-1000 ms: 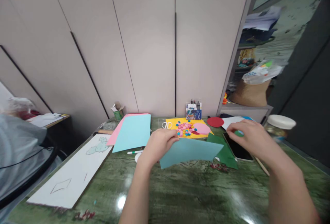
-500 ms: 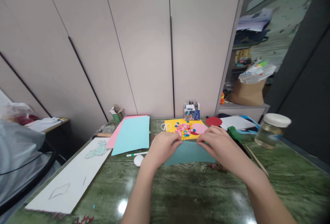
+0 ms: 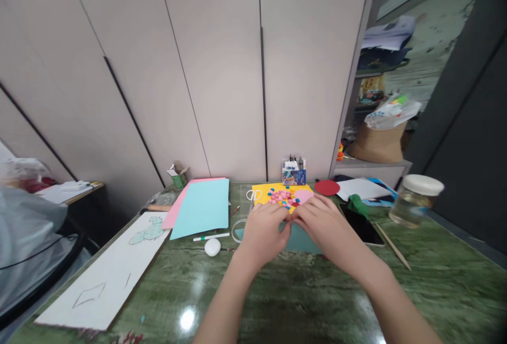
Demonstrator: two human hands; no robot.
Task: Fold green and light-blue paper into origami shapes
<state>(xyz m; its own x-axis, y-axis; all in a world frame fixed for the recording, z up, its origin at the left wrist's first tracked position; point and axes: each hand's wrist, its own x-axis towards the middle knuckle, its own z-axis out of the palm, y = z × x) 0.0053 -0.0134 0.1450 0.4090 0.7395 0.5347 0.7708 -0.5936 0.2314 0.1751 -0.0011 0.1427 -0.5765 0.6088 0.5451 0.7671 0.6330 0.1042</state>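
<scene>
glass jar (image 3: 415, 200), lidded | black phone (image 3: 362, 225), flat | red disc (image 3: 327, 187) | light-blue sheet (image 3: 202, 207) on pink sheet (image 3: 174, 212) | marker (image 3: 209, 237)

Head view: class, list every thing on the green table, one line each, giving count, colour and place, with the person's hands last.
teal sheet: one, teal, table centre, under both hands
light blue sheet: one, on a pink sheet, left of the hands
yellow sheet: one, beyond the hands, carrying pink and blue beads
red disc: one, right of the yellow sheet
pen box: one, blue and white, by the wall
jar: one, clear, white lid, far right
phone: one, black, right of the hands
white board: one, cactus drawing, left edge
table: one, green, marbled
left hand, right hand: two, fingertips meeting on the teal sheet
</scene>
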